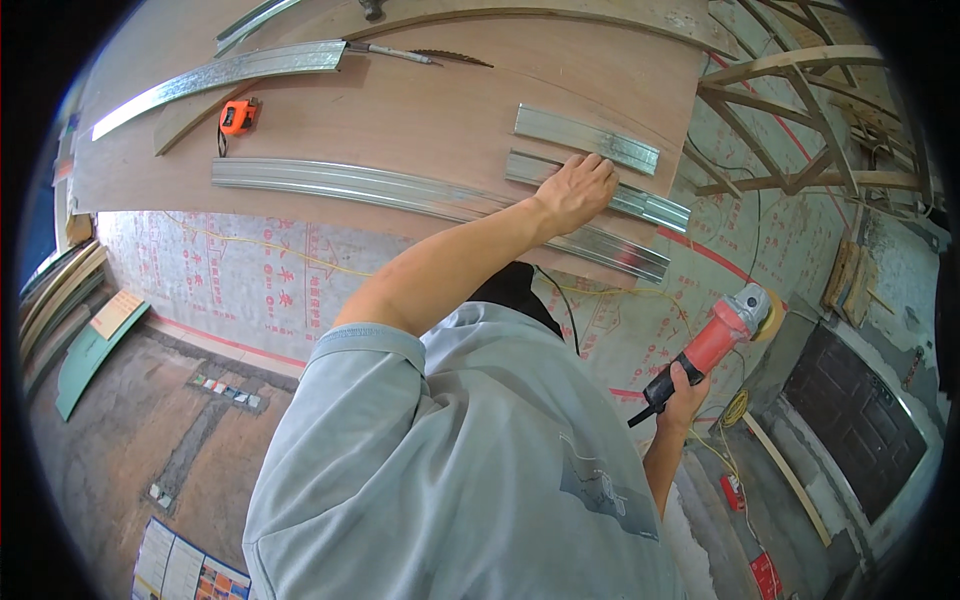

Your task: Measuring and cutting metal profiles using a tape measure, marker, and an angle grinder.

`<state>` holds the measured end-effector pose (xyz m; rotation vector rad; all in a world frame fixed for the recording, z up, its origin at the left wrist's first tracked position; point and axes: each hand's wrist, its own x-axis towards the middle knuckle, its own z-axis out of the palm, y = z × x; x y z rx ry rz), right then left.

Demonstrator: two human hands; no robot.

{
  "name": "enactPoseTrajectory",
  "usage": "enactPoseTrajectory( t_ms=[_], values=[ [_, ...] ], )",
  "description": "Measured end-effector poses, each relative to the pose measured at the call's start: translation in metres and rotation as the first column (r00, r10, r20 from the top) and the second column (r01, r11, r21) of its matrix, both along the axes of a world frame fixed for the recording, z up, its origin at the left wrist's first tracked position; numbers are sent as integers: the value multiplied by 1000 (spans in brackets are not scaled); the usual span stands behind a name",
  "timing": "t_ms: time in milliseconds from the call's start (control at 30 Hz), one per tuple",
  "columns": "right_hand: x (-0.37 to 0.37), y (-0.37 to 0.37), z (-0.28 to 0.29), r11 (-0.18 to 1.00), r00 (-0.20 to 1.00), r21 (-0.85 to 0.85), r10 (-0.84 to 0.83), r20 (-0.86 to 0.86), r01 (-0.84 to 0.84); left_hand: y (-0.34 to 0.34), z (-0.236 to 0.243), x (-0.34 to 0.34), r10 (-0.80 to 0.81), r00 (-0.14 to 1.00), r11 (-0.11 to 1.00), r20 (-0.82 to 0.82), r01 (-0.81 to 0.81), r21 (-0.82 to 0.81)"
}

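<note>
Looks like a between-cuts step: left hand (575, 190) flat on a short metal channel (600, 192) near the desk (400, 110) right edge, right hand (683, 393) gripping the red angle grinder (715, 345) off to the side, so the next move probably calls for bringing the disc up.

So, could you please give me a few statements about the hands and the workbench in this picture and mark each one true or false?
1. The left hand rests on a short metal channel. True.
2. The right hand is empty. False: it grips a red angle grinder.
3. An orange tape measure lies on the plywood board. True.
4. The grinder touches the channel. False: it is held off the board, to the right.
</note>
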<state>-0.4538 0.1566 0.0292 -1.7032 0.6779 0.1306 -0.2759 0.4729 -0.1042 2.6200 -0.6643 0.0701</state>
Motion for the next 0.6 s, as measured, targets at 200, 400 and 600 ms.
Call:
enactPoseTrajectory(
  t_ms=[200,400,600],
  values=[
    [5,3,4,999,1000,-21,31,-6,-31,0,0,-2,3,1000,1000,-24,-4,-12],
    [9,7,9,999,999,-25,42,-1,-42,0,1,-3,10,1000,1000,-21,-10,-20],
    [19,15,12,995,995,7,96,9,-96,-1,2,-3,21,998,998,-55,-24,-61]
  ],
)
